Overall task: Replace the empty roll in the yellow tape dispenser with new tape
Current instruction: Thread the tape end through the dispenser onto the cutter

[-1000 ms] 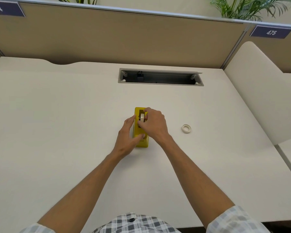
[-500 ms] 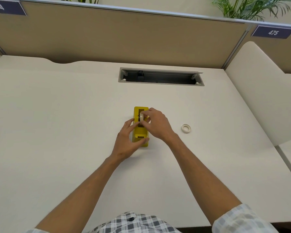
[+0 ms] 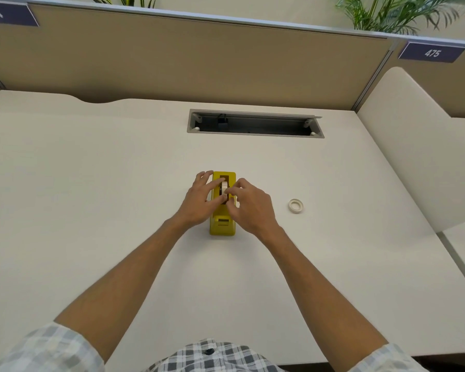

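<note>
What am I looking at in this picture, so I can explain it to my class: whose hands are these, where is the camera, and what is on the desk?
There is no machine here. A person wears a wide-angle camera on the head, looking forward and down, so you see their own two bare arms reaching out. This is the only view.

On the pale desk stands a yellow tape dispenser. The left hand rests against its left side. The right hand has its fingers on a whitish tape roll sitting in the dispenser's slot; how firmly it is gripped cannot be told.

A small white ring, another roll or a core, lies flat to the right, apart from both hands. Further back is a cable slot in the desk.
</note>
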